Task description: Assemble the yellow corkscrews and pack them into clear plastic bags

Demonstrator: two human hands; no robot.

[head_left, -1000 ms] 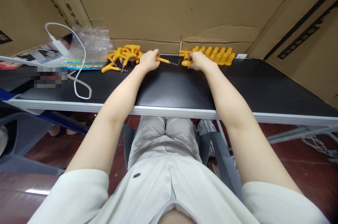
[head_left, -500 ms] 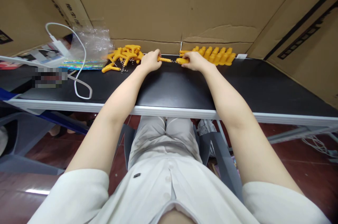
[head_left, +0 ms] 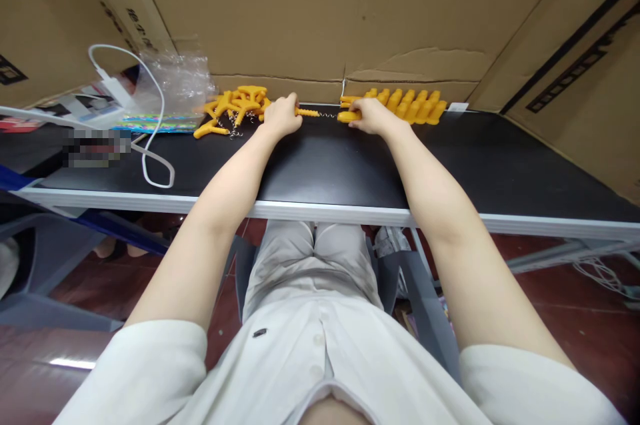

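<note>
Yellow corkscrew (head_left: 307, 113) juts from the closed left hand (head_left: 283, 116) of a seated worker, its ridged shaft and bare metal coil pointing across toward the right hand (head_left: 370, 116), which grips a rounded yellow piece (head_left: 349, 117) between thumb and fingers. Coil tip and piece stand end to end; whether they touch is too fine to tell. The step in hand looks like matching one part to the other, and the next move seems to call for a steady left grip and a coil kept in line with the piece.

Just beyond the left hand lies a loose pile of yellow handles (head_left: 235, 105) with metal spirals showing; behind the right, more yellow pieces (head_left: 417, 106) are ranked in tidy rows, a small white slip (head_left: 457, 107) at their far end.

Both hands work near the back of a black tabletop (head_left: 340, 165) edged in pale metal, where clear plastic wrapping (head_left: 175, 78) and a looping white cable (head_left: 163, 101) occupy the left side. Brown cardboard (head_left: 280, 11) walls in the bench. Below, a reddish floor (head_left: 555, 331) and grey seating (head_left: 75, 265) complete the room.
</note>
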